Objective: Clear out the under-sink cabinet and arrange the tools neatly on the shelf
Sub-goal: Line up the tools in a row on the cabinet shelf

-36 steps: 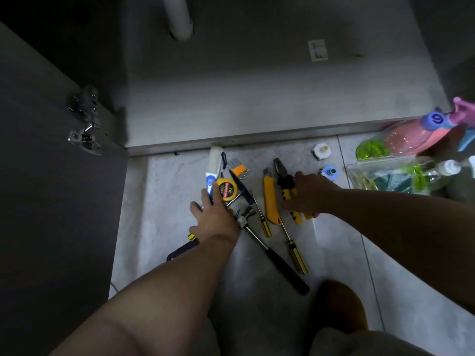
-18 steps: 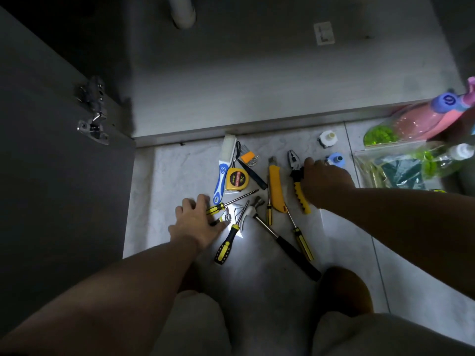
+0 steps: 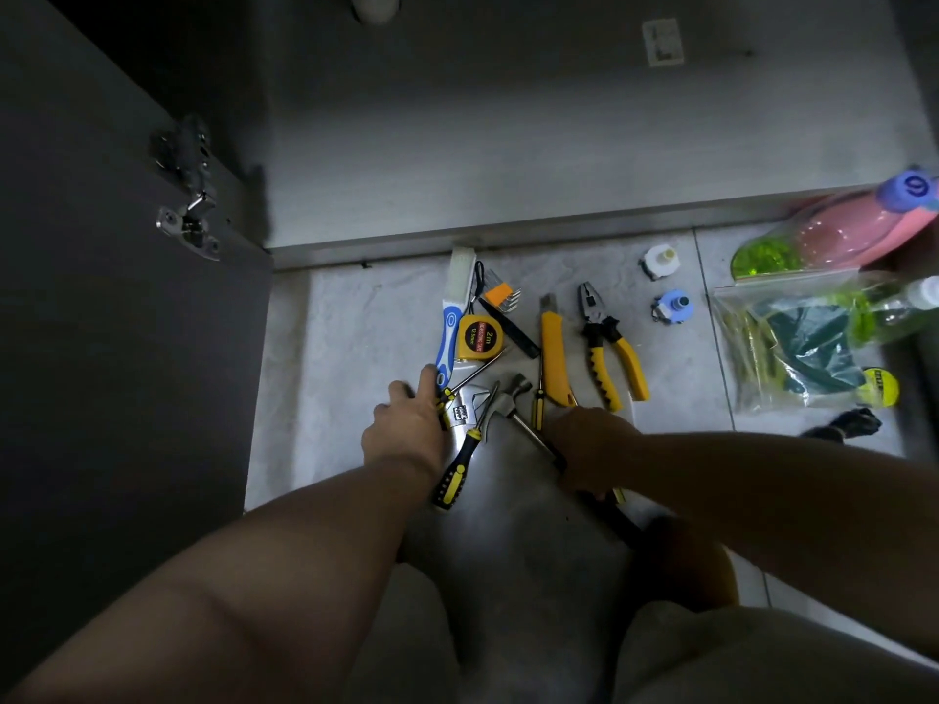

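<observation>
Now we are probably gathering tools: left hand (image 3: 406, 431), fingers straight, touching the silver adjustable wrench (image 3: 465, 406); right hand (image 3: 592, 449), three o'clock, gripping the black-handled hammer (image 3: 513, 393) for lifting.

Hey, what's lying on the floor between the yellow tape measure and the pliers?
In the head view, a yellow utility knife lies between the tape measure and pliers, with a slim black tool beside the tape.

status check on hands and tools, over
Left hand open, against the blue-handled tool. Right hand gripping the black-handled steel hammer on the grey floor tiles. Yellow-and-black screwdriver and silver adjustable wrench crowd the hammer's head.
</observation>
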`<state>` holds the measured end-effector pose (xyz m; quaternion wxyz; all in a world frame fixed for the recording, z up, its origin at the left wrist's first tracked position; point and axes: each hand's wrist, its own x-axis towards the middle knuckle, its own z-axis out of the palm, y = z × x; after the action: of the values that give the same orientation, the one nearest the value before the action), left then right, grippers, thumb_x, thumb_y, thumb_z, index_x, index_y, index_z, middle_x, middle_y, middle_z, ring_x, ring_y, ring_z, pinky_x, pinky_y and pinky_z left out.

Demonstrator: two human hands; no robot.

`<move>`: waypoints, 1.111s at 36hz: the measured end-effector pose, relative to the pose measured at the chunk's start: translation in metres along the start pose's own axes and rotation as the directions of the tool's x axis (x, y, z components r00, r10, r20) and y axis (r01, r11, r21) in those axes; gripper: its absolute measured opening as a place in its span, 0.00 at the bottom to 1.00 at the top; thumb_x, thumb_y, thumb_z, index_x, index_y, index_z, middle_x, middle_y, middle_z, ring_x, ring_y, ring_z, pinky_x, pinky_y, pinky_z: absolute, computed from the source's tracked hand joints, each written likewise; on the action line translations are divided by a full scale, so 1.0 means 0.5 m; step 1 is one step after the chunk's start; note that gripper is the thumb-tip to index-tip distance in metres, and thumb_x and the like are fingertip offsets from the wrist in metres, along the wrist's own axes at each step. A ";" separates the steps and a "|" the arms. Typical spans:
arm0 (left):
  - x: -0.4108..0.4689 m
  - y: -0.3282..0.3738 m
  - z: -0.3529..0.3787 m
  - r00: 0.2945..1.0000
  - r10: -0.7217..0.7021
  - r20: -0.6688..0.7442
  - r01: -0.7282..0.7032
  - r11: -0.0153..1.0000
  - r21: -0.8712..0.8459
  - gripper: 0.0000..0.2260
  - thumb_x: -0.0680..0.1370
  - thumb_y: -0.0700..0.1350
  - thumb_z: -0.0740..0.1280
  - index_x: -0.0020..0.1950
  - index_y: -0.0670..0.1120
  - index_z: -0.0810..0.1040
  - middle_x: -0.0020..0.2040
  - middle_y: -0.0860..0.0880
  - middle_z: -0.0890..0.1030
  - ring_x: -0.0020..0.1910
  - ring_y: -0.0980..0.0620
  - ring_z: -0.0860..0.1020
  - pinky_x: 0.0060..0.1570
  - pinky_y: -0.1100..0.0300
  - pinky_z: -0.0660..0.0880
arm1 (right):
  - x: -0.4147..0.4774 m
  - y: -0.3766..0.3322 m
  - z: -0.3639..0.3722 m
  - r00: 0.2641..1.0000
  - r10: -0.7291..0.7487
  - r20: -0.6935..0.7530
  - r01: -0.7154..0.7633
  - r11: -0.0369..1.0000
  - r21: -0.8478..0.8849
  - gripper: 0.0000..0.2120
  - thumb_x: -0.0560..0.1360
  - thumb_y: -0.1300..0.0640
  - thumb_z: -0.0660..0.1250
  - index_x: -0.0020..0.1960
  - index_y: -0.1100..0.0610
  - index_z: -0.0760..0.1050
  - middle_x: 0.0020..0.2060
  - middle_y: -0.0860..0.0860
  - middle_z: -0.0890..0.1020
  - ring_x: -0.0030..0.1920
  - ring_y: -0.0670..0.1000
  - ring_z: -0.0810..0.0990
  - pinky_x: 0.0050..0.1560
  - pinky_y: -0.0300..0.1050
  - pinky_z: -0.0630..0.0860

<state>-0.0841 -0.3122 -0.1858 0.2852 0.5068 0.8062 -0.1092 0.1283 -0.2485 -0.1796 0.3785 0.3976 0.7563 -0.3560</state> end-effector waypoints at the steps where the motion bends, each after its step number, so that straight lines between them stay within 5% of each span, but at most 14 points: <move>1: 0.001 -0.001 -0.002 1.000 0.010 0.004 -0.010 1.000 0.014 0.29 0.80 0.48 0.67 0.75 0.59 0.54 0.63 0.45 0.71 0.52 0.43 0.77 0.48 0.47 0.81 | -0.003 0.006 -0.017 0.998 -0.012 0.056 0.012 1.000 0.006 0.15 0.72 0.53 0.74 0.55 0.55 0.77 0.47 0.50 0.82 0.42 0.47 0.84 0.42 0.41 0.82; 4: 0.003 0.000 -0.005 0.998 0.045 0.033 -0.046 0.999 0.009 0.33 0.78 0.52 0.71 0.75 0.59 0.54 0.63 0.45 0.71 0.50 0.43 0.80 0.47 0.48 0.82 | -0.014 0.027 -0.049 0.995 -0.025 0.098 0.032 0.997 -0.072 0.10 0.74 0.47 0.72 0.40 0.51 0.76 0.35 0.47 0.81 0.36 0.44 0.77 0.39 0.35 0.72; 8: -0.005 0.028 0.010 0.992 0.117 0.057 -0.112 0.991 -0.077 0.34 0.76 0.58 0.71 0.75 0.59 0.55 0.62 0.45 0.71 0.49 0.41 0.80 0.45 0.49 0.81 | -0.026 0.050 -0.061 0.998 0.067 0.012 -0.067 0.998 0.007 0.09 0.72 0.50 0.75 0.38 0.51 0.78 0.31 0.46 0.82 0.27 0.41 0.78 0.29 0.33 0.73; 13: -0.019 0.074 0.036 0.967 0.207 0.145 -0.165 0.952 -0.258 0.33 0.76 0.52 0.71 0.74 0.66 0.56 0.61 0.46 0.68 0.53 0.36 0.79 0.50 0.50 0.77 | -0.047 0.063 -0.110 0.996 -0.054 0.064 0.042 0.985 0.168 0.17 0.76 0.47 0.70 0.44 0.63 0.83 0.29 0.43 0.83 0.28 0.35 0.77 0.37 0.28 0.73; 17: -0.023 0.094 0.025 0.961 0.160 0.225 -0.047 0.898 -0.438 0.28 0.77 0.51 0.70 0.74 0.62 0.62 0.59 0.45 0.70 0.54 0.37 0.79 0.55 0.44 0.81 | -0.038 0.050 -0.124 0.998 -0.039 -0.052 0.050 0.973 0.227 0.19 0.77 0.45 0.69 0.40 0.60 0.82 0.34 0.51 0.86 0.31 0.43 0.80 0.44 0.39 0.78; 21: 0.009 0.091 -0.041 0.933 0.148 0.329 -0.037 0.946 -0.321 0.20 0.79 0.51 0.68 0.71 0.50 0.73 0.62 0.44 0.75 0.56 0.42 0.81 0.58 0.50 0.79 | -0.026 0.003 -0.139 0.997 0.042 -0.070 -0.006 0.894 0.449 0.12 0.75 0.50 0.73 0.44 0.60 0.83 0.36 0.53 0.87 0.38 0.50 0.87 0.46 0.47 0.85; 25: 0.030 0.052 -0.161 0.760 0.157 0.631 0.232 0.841 -0.489 0.13 0.83 0.40 0.61 0.65 0.46 0.80 0.55 0.39 0.84 0.42 0.48 0.83 0.41 0.55 0.79 | -0.018 -0.078 -0.160 0.987 0.032 -0.159 0.057 0.849 0.525 0.19 0.77 0.48 0.70 0.47 0.66 0.82 0.42 0.60 0.87 0.45 0.57 0.87 0.52 0.52 0.83; 28: 0.037 0.022 -0.250 0.636 0.174 0.752 0.336 0.815 -0.473 0.14 0.84 0.44 0.59 0.67 0.44 0.78 0.60 0.41 0.84 0.54 0.46 0.85 0.54 0.49 0.82 | -0.017 -0.143 -0.178 0.988 0.011 -0.155 0.082 0.808 0.583 0.14 0.75 0.49 0.72 0.46 0.60 0.83 0.39 0.55 0.87 0.41 0.53 0.87 0.48 0.49 0.85; 32: 0.045 -0.025 -0.318 0.578 0.158 0.800 0.337 0.847 -0.411 0.14 0.84 0.42 0.60 0.68 0.41 0.76 0.59 0.41 0.84 0.57 0.45 0.85 0.58 0.48 0.80 | -0.005 -0.224 -0.182 0.974 0.004 -0.224 0.163 0.679 0.716 0.12 0.73 0.53 0.75 0.41 0.63 0.82 0.35 0.55 0.86 0.36 0.51 0.87 0.42 0.45 0.85; 37: 0.058 -0.093 -0.310 0.688 0.142 0.712 0.341 0.803 -0.488 0.03 0.82 0.41 0.68 0.54 0.43 0.77 0.45 0.45 0.86 0.45 0.49 0.86 0.45 0.54 0.84 | 0.012 -0.280 -0.160 0.975 -0.053 -0.214 0.214 0.461 0.861 0.09 0.71 0.63 0.76 0.40 0.61 0.76 0.33 0.59 0.85 0.41 0.59 0.87 0.53 0.57 0.83; 40: 0.066 -0.118 -0.269 0.763 0.127 0.634 0.402 0.674 -0.619 0.01 0.84 0.40 0.64 0.55 0.44 0.75 0.47 0.43 0.86 0.45 0.48 0.87 0.45 0.55 0.84 | 0.028 -0.272 -0.145 0.975 -0.086 -0.204 0.221 0.418 0.881 0.06 0.73 0.66 0.74 0.44 0.58 0.78 0.34 0.56 0.85 0.39 0.55 0.87 0.45 0.52 0.85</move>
<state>-0.1935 -0.2518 -0.1018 0.7043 0.2171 0.6751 0.0330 -0.0166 -0.2418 -0.1258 0.0258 0.4885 0.5064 -0.7101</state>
